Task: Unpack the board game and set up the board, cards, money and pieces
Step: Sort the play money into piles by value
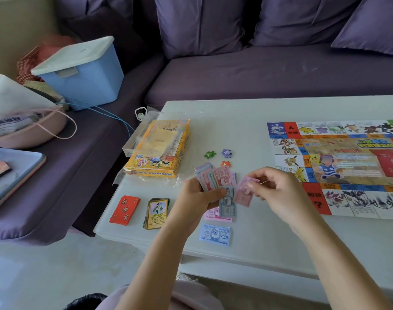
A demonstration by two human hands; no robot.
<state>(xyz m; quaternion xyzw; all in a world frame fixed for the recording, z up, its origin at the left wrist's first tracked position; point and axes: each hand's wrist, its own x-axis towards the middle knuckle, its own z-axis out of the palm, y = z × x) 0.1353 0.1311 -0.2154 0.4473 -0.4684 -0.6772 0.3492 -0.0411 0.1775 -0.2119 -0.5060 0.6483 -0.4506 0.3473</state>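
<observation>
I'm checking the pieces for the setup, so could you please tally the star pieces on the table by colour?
Green star: 1
Purple star: 1
Orange star: 1
Total: 3

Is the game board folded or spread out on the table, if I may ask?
Spread out: the game board lies flat on the table, printed squares facing up; its right part runs out of view.

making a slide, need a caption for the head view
Left hand holds a fan of play money; right hand pinches a pink note beside the board.
</observation>
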